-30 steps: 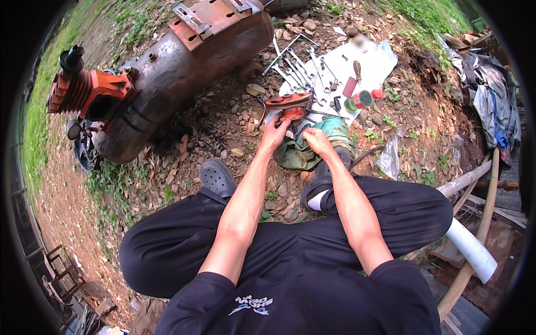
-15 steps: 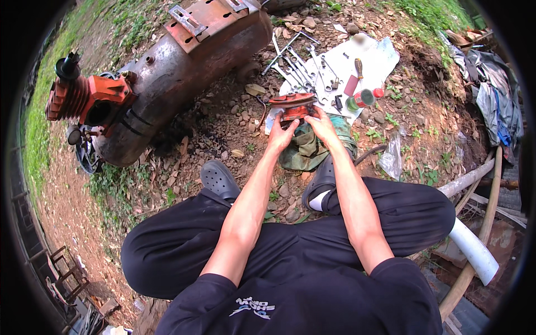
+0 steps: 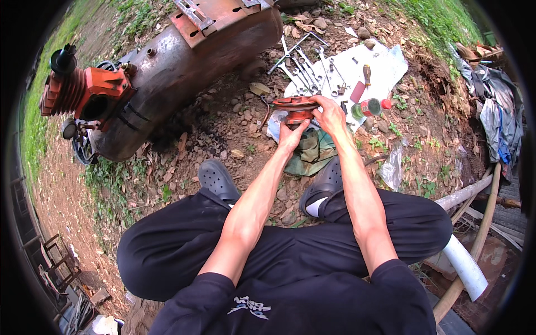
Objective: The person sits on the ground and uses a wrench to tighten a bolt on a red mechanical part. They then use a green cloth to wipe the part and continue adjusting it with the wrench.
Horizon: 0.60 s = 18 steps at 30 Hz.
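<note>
An orange-red metal part (image 3: 293, 105), with a grooved wheel-like top over a smaller body, sits between my two hands above a crumpled green cloth (image 3: 307, 156). My left hand (image 3: 290, 137) grips its lower body, thumb up along the right of it. My right hand (image 3: 331, 117) has its fingers on the upper rim at the right. Just behind are a white sheet (image 3: 385, 58) bearing several wrenches (image 3: 301, 70), a yellow-and-black screwdriver (image 3: 367, 75), a dark pink flat block (image 3: 357, 92), small dark fittings, and a green bottle (image 3: 360, 109) with red label and cap, lying tilted.
A rusty tank (image 3: 178, 72) with an orange compressor head (image 3: 100, 95) fills the upper left. At the right are piled tarps (image 3: 497, 123), poles (image 3: 469, 192), a white pipe (image 3: 463, 271) and a clear plastic bag (image 3: 391, 170). My crossed legs and clogs (image 3: 218, 178) are below my hands.
My right hand has risen from the cloth onto the right side of the orange-red part and up to its rim. My left hand has shifted slightly rightward with it.
</note>
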Tool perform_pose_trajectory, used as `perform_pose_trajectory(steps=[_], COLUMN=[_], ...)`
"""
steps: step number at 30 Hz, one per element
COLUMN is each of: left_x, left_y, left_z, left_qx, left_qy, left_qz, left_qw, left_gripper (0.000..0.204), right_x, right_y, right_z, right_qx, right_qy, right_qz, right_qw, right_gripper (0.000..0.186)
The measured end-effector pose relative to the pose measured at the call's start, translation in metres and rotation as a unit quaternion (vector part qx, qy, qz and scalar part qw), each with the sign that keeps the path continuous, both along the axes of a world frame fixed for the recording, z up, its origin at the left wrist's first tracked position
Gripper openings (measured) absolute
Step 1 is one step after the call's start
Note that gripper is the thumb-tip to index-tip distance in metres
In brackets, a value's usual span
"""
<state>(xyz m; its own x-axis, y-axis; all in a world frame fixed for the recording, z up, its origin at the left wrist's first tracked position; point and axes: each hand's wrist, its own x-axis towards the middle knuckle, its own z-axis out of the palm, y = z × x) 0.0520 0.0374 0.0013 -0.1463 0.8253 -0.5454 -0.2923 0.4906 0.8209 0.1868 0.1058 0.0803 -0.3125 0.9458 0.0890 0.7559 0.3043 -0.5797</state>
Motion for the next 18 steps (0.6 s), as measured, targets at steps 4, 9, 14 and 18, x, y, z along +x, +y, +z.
perform_pose_trajectory(steps=[4, 9, 14, 18], left_x=[-0.005, -0.038, -0.071, -0.084], left_y=[0.002, 0.010, 0.028, 0.035], left_z=[0.013, 0.049, 0.100, 0.115], left_qx=[-0.014, -0.071, -0.109, -0.082], left_qy=[0.030, 0.239, 0.398, 0.466], left_qz=[0.032, -0.006, -0.138, -0.199], left_qw=[0.999, 0.968, 0.900, 0.859], left_gripper=[0.095, 0.097, 0.097, 0.098], right_x=[-0.007, -0.025, -0.040, -0.048], right_y=[-0.002, -0.010, -0.018, -0.029], right_z=[0.002, 0.007, -0.011, -0.021], right_qx=[0.007, -0.062, -0.175, -0.222], right_qy=[-0.008, -0.029, 0.089, 0.161], right_qz=[-0.026, -0.129, -0.204, -0.236], right_qw=[1.000, 0.989, 0.959, 0.932], right_gripper=[0.033, 0.039, 0.049, 0.041])
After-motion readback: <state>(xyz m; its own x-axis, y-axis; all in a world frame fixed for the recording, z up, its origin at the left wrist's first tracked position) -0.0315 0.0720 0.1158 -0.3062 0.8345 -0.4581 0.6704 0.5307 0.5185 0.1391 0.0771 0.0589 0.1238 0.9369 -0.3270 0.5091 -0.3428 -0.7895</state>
